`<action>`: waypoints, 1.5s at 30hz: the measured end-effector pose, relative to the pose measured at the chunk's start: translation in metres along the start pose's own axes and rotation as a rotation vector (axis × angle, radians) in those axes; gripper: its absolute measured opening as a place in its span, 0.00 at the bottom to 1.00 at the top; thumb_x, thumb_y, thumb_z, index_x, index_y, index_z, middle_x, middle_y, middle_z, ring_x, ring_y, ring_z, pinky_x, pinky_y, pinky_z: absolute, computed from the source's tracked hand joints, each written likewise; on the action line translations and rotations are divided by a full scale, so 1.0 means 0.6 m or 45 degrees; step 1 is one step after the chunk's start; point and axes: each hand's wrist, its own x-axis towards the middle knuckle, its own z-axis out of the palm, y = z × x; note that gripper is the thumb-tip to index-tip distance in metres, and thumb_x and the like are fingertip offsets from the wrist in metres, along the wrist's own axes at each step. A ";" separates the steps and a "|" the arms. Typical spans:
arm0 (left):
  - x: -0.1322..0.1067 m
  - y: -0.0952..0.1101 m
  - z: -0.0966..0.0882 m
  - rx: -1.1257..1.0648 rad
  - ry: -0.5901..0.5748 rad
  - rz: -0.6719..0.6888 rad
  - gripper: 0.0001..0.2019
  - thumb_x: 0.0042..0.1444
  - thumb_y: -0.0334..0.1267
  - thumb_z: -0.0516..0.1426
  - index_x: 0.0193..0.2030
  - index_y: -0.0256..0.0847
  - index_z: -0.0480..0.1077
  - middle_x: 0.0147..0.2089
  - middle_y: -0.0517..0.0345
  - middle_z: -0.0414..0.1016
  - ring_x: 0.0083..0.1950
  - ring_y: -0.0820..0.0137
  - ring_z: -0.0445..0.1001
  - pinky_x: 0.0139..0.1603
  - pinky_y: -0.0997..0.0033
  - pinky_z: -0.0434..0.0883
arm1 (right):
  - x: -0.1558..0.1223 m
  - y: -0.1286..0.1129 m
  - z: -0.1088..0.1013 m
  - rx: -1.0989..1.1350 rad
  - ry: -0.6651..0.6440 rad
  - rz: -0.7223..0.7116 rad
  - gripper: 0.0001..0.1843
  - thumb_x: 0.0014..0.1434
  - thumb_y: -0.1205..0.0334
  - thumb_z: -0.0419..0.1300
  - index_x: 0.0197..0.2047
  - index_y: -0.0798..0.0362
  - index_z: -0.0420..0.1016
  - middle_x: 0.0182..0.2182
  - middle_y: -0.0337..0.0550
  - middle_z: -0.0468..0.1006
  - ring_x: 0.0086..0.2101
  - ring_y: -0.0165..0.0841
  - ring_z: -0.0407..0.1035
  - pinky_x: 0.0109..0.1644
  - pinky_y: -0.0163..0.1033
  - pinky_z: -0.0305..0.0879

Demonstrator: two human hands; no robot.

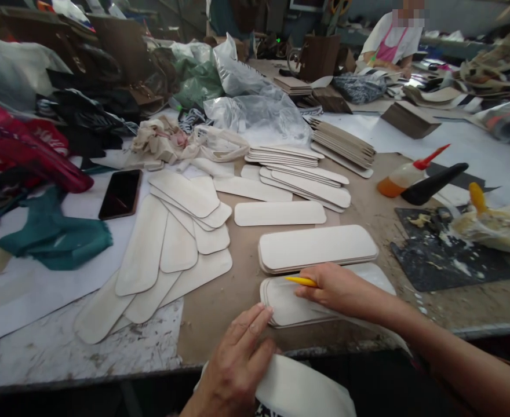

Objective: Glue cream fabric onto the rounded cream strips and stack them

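My right hand (339, 289) is closed round a yellow pointed stick (301, 281), its tip aimed left over a stack of pale rounded strips (283, 301). That hand rests on the stack. At the stack's left corner, the stretched fingertips of my left hand (241, 353) touch the edge, with the thumb apart below. A further white piece (307, 385) lies below the table edge, next to my left hand and partly hidden by it. Just behind my right hand sits another neat stack of white rounded strips (318, 246).
Fanned white strips (142, 249) lie left, near a phone (120, 194) and a teal cloth (59, 231). To the right are a red-tipped glue bottle (400, 179), a black tool (433, 184) and a smeared dark board (446, 255). A person (389, 43) works at the back.
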 end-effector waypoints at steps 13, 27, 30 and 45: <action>0.029 0.000 0.001 0.067 -0.143 0.009 0.11 0.58 0.26 0.46 0.38 0.35 0.69 0.56 0.44 0.70 0.61 0.61 0.63 0.55 0.63 0.70 | 0.005 -0.002 0.001 -0.084 -0.002 -0.037 0.13 0.59 0.57 0.52 0.33 0.54 0.75 0.32 0.47 0.79 0.32 0.36 0.71 0.33 0.34 0.55; 0.029 -0.002 -0.001 0.049 -0.178 0.011 0.14 0.54 0.22 0.46 0.40 0.34 0.70 0.56 0.44 0.69 0.61 0.61 0.62 0.54 0.63 0.71 | 0.005 -0.002 0.005 -0.139 0.061 -0.056 0.15 0.58 0.56 0.53 0.35 0.54 0.78 0.31 0.50 0.80 0.31 0.38 0.72 0.29 0.35 0.54; 0.026 -0.006 0.003 0.073 -0.205 0.018 0.15 0.52 0.20 0.46 0.41 0.34 0.69 0.56 0.44 0.70 0.60 0.63 0.63 0.54 0.64 0.71 | 0.001 -0.007 0.002 -0.158 0.060 -0.051 0.14 0.57 0.57 0.53 0.35 0.55 0.78 0.32 0.51 0.80 0.33 0.41 0.73 0.29 0.36 0.53; 0.011 -0.047 0.023 0.157 -0.108 0.329 0.12 0.59 0.25 0.45 0.43 0.33 0.66 0.50 0.39 0.73 0.58 0.60 0.66 0.54 0.67 0.70 | -0.138 0.200 0.002 0.274 0.366 0.310 0.15 0.58 0.55 0.48 0.33 0.57 0.69 0.30 0.41 0.74 0.32 0.33 0.67 0.33 0.32 0.58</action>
